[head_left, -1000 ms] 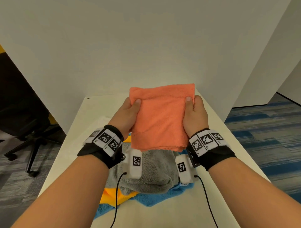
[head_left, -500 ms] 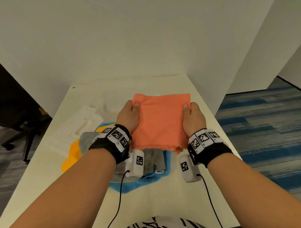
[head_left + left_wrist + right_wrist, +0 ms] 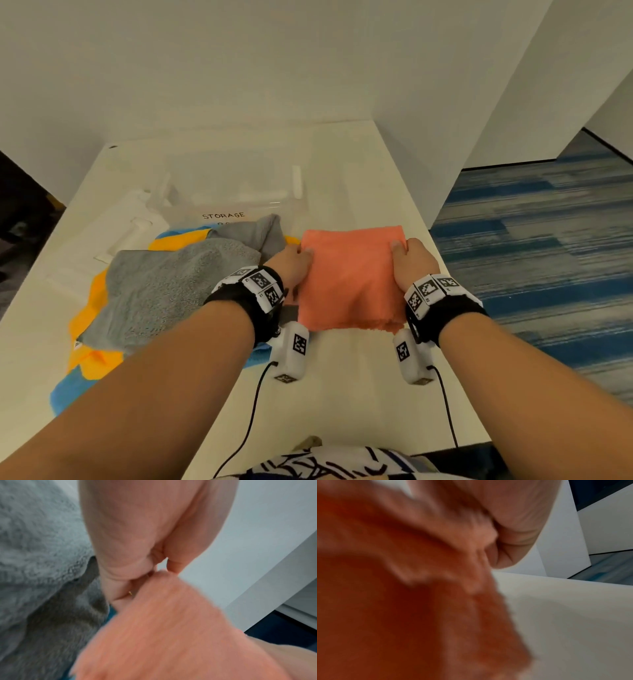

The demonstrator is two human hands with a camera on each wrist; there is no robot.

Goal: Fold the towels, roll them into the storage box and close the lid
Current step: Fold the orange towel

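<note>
A folded orange towel (image 3: 352,274) is held just above the white table (image 3: 342,387), right of centre. My left hand (image 3: 291,267) pinches its left edge, thumb on top. My right hand (image 3: 411,260) pinches its right edge the same way. In the left wrist view the left hand (image 3: 145,566) grips the orange towel (image 3: 171,635) beside the grey towel (image 3: 34,547). The right wrist view is blurred, with the orange towel (image 3: 402,588) filling it below my right hand (image 3: 513,534). A clear storage box (image 3: 233,202) labelled STORAGE stands open behind a pile of grey (image 3: 171,287), yellow (image 3: 85,315) and blue (image 3: 68,390) towels.
The white lid (image 3: 130,226) lies on the table left of the box. White walls close the back and right. The table's right edge drops to blue carpet (image 3: 548,274). Cables (image 3: 250,421) run from the wrist cameras toward me.
Both hands have brought the orange towel down from chest height and to the right of the pile, close to the table. My head has tilted down, so the storage box shows.
</note>
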